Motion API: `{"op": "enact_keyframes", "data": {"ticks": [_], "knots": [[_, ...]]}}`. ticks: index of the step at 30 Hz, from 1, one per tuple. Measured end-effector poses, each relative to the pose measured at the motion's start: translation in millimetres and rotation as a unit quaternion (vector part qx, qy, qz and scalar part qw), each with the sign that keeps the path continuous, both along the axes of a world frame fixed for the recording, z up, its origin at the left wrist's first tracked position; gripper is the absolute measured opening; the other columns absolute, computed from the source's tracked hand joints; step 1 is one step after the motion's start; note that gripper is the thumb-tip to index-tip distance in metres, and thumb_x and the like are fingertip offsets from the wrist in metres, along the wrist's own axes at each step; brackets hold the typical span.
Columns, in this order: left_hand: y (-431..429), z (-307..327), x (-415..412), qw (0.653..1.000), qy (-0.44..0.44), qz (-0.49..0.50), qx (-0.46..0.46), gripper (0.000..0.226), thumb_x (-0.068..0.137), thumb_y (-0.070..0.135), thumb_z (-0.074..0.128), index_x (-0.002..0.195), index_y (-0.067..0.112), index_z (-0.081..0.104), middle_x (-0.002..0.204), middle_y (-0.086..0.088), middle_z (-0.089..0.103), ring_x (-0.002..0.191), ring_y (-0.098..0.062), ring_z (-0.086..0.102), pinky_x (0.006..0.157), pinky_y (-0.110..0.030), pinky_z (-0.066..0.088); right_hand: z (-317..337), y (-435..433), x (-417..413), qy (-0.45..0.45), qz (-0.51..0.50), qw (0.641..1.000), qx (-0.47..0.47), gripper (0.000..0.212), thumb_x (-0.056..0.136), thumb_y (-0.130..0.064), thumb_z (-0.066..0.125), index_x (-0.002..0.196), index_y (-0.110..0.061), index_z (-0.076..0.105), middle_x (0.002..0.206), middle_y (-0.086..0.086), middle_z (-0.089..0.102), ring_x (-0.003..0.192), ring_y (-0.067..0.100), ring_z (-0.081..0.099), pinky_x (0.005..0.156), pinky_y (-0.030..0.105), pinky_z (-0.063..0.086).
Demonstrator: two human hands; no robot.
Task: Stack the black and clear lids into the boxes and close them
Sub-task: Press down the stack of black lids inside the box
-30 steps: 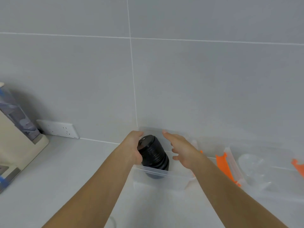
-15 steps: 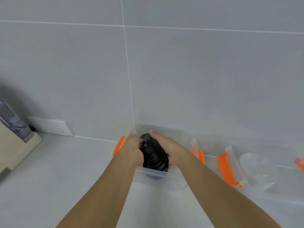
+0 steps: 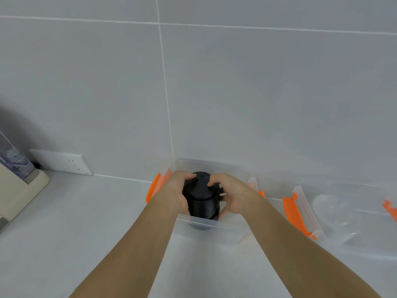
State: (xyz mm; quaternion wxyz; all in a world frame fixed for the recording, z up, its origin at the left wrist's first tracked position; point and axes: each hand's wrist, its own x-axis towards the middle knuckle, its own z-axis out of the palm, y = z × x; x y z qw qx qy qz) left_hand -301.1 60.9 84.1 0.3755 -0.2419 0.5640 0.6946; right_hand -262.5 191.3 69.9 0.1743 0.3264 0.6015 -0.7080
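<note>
Both hands, left hand (image 3: 177,195) and right hand (image 3: 233,195), squeeze the black lids (image 3: 200,197) inside the middle box (image 3: 214,165). Clear lids (image 3: 332,208) at the right wait; nothing is closed.

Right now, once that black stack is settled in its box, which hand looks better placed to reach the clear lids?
Probably the right hand. The clear lids lie in the second box on that side. The left hand grips the black stack on its far side and would have to cross over.
</note>
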Motion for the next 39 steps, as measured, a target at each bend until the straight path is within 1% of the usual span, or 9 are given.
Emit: {"op": "enact_keyframes", "data": {"ticks": [2,9,14,17,23,28,33,36,39], "knots": [[-0.1,1.2,-0.4,1.000,0.011,-0.010,0.008,0.047,0.083,0.022,0.057,0.044,-0.002,0.066,0.038,-0.020,0.059,0.036,-0.034,0.062,0.051,-0.036,0.052,-1.2,1.3,0.6,-0.001,-0.004,1.000,-0.009,0.018,0.071,-0.015,0.055,0.088,-0.014,0.061,0.097,0.007,0.054,0.088,0.025,0.052,0.071,0.050,0.049],[3.5,-5.4,0.3,0.999,0.031,-0.020,-0.021,0.026,0.083,0.027,0.059,0.075,0.003,0.055,0.038,-0.013,0.061,0.030,-0.027,0.058,0.039,-0.030,0.050,-2.4,-1.5,-2.1,-0.012,0.023,0.999,0.031,0.024,0.078,-0.042,0.064,0.092,-0.022,0.066,0.093,-0.003,0.066,0.080,0.016,0.061,0.063,0.034,0.050],[8.7,-9.6,0.6,0.997,0.043,-0.058,-0.011,0.023,0.083,0.026,0.058,0.070,0.008,0.061,0.040,-0.008,0.063,0.039,-0.024,0.064,0.051,-0.029,0.046,-6.4,-2.1,-3.8,-0.049,0.013,0.996,0.080,0.055,0.077,-0.052,0.063,0.122,-0.020,0.053,0.140,0.003,0.041,0.131,0.032,0.034,0.100,0.063,0.026],[11.0,-11.4,-0.7,0.996,0.032,-0.080,-0.002,0.024,0.082,0.029,0.058,0.080,0.006,0.066,0.069,-0.014,0.072,0.067,-0.030,0.067,0.063,-0.036,0.054,-7.3,-0.9,-5.0,-0.050,0.011,0.998,0.036,0.042,0.078,-0.053,0.062,0.106,-0.022,0.062,0.120,0.002,0.059,0.107,0.027,0.054,0.083,0.054,0.042],[9.7,-5.2,-1.5,0.998,0.035,-0.060,-0.010,0.029,0.081,0.031,0.060,0.069,0.005,0.059,0.040,-0.010,0.063,0.030,-0.025,0.059,0.031,-0.031,0.048,-7.2,4.9,-6.3,-0.046,-0.024,0.998,-0.023,0.043,0.076,-0.058,0.061,0.093,-0.019,0.066,0.088,0.006,0.072,0.076,0.027,0.067,0.061,0.049,0.055],[10.1,-11.6,-2.7,1.000,0.001,-0.018,0.016,0.038,0.082,0.041,0.058,0.085,0.004,0.065,0.060,-0.016,0.071,0.058,-0.030,0.068,0.053,-0.032,0.050,-6.2,4.2,-7.7,-0.086,-0.031,0.996,0.008,0.083,0.071,-0.068,0.057,0.138,-0.023,0.038,0.151,0.015,0.025,0.140,0.036,0.018,0.098,0.071,0.021],[12.3,-12.9,-1.2,0.999,-0.019,-0.017,0.032,0.045,0.083,0.043,0.054,0.106,0.006,0.066,0.108,-0.019,0.068,0.102,-0.036,0.063,0.091,-0.045,0.048,-8.8,5.1,-7.5,-0.061,-0.004,0.998,-0.025,0.051,0.074,-0.060,0.062,0.108,-0.022,0.063,0.110,0.005,0.062,0.094,0.027,0.058,0.073,0.054,0.046],[10.4,-13.8,-2.0,0.999,-0.016,-0.027,0.043,0.033,0.078,0.034,0.061,0.090,0.005,0.068,0.091,-0.017,0.071,0.089,-0.035,0.066,0.084,-0.044,0.050,-8.1,4.2,-6.3,-0.047,-0.009,0.998,-0.031,0.045,0.073,-0.054,0.066,0.102,-0.019,0.066,0.092,0.004,0.067,0.081,0.025,0.062,0.050,0.039,0.052],[11.9,-16.9,-2.8,0.999,0.015,-0.023,0.035,0.021,0.077,0.024,0.065,0.073,0.004,0.065,0.056,-0.012,0.070,0.072,-0.031,0.065,0.074,-0.038,0.053,-9.2,5.0,-6.6,-0.043,-0.020,0.999,-0.027,0.044,0.074,-0.054,0.065,0.099,-0.018,0.066,0.099,0.007,0.066,0.090,0.029,0.062,0.058,0.046,0.053]]}}
